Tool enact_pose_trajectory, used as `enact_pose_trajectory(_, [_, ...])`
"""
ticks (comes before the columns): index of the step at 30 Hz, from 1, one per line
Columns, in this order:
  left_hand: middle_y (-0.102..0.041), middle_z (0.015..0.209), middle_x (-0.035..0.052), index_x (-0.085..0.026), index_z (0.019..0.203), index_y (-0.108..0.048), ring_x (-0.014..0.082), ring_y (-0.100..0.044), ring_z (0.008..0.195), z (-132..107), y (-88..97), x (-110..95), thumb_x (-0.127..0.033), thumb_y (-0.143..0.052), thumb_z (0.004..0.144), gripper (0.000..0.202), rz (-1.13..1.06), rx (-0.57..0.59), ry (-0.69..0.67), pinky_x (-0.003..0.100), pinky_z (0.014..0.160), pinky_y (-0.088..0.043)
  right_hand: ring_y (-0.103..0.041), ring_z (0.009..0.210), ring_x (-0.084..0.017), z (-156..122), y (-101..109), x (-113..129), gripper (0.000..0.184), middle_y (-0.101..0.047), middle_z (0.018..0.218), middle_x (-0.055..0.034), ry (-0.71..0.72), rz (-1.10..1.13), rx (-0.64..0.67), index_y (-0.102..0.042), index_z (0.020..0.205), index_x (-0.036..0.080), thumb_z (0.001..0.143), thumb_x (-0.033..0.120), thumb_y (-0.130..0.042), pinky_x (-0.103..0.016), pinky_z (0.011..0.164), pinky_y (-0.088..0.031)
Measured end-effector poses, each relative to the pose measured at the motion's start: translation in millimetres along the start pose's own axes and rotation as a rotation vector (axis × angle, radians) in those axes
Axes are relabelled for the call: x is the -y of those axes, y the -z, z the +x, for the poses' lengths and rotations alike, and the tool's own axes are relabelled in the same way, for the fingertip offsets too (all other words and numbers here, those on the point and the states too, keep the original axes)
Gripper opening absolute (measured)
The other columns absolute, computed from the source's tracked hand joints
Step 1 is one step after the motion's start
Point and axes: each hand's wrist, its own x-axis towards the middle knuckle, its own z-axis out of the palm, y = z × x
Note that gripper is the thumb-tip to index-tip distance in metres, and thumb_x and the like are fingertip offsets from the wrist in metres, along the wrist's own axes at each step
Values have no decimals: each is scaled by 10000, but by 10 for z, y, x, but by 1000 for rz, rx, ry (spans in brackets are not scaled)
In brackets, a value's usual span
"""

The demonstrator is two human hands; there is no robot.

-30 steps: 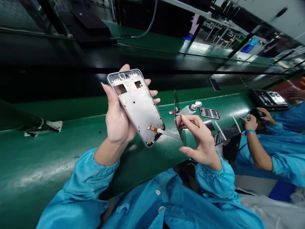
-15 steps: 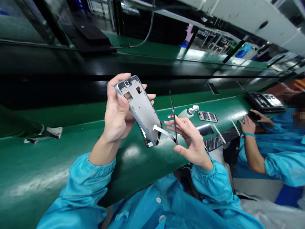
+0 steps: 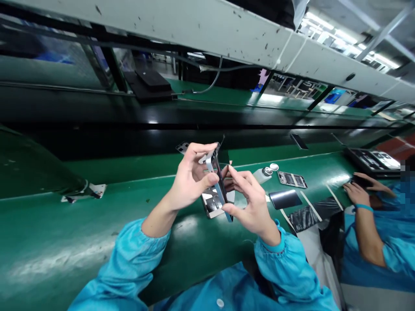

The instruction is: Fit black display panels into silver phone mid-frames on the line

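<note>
My left hand (image 3: pixel 188 183) grips a silver-blue phone frame (image 3: pixel 221 193) by its long edge, with the thumb on the near side. The frame is now tilted nearly edge-on to me. In my right hand (image 3: pixel 251 198), a thin dark screen panel (image 3: pixel 223 159) is pinched between the thumb and fingers. It sits close against the frame's open face; whether it is seated there cannot be told from this angle. Beneath both hands, an opened phone (image 3: pixel 213 206) with white and black parts lies on the green bench (image 3: pixel 181 250).
To the right are a white bottle (image 3: pixel 262 175), an opened phone (image 3: pixel 292 179), a dark screen (image 3: pixel 285 199) and black plastic film (image 3: pixel 304 217). A co-worker's hands (image 3: pixel 358 190) work near a black tray (image 3: pixel 372 160). A phone (image 3: pixel 298 141) lies farther back.
The screen panel has moved from apart, joined by a pale strip, to close against the frame. My left hand has turned the frame edge-on, and both hands have come together. The view has tilted up.
</note>
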Motion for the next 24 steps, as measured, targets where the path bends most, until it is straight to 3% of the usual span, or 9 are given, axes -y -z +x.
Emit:
enact_pose_trajectory(7, [-738,1349,102,-276,1357,-663,247,-834,1061,-11,53,55,-474,-905,979,491,-43,92,-67,395,935,-715,-783,1101,-294,-5,-32,-187,813,-678,1313,-133,85,42,-1,-636,1666,333,960,666,-862,-523,998,-723])
enact_pose_trajectory(13, [-723,1415,104,-331,1462,-671,266,-834,1154,-49,125,142,-485,-877,1004,525,43,116,-125,403,991,-716,-773,1116,-296,-38,-187,-357,754,-693,1298,-141,56,104,-76,-769,1526,268,881,614,-951,-541,1039,-702])
enact_pose_trajectory(17, [-691,1547,173,-297,1563,-654,354,-731,1401,-31,241,72,-612,-832,1003,667,228,100,-15,501,1202,-616,-761,1186,-286,-36,-254,-396,717,-658,1292,-118,-41,270,-93,-710,1596,295,945,522,-905,-484,1028,-705])
enact_pose_trajectory(20, [-614,1662,213,-271,1665,-562,393,-637,1523,10,207,89,-754,-833,933,918,182,-3,96,537,1282,-542,-756,1193,-267,-28,-328,-411,698,-630,1299,-106,-150,314,-65,-650,1654,312,1002,451,-856,-454,1046,-692])
enact_pose_trajectory(22, [-601,1684,195,-316,1697,-493,372,-684,1468,30,97,142,-788,-816,927,959,25,-130,167,517,1170,-632,-735,1170,-256,-23,-404,-410,692,-601,1361,-122,-156,203,-32,-674,1634,308,987,445,-875,-467,1068,-677])
enact_pose_trajectory(24, [-706,1558,169,-306,1579,-583,325,-794,1268,38,-30,185,-806,-766,955,821,-81,-249,206,466,988,-713,-703,1142,-243,-1,-463,-398,687,-535,1479,-158,-142,76,7,-669,1639,296,1002,475,-855,-504,1108,-652])
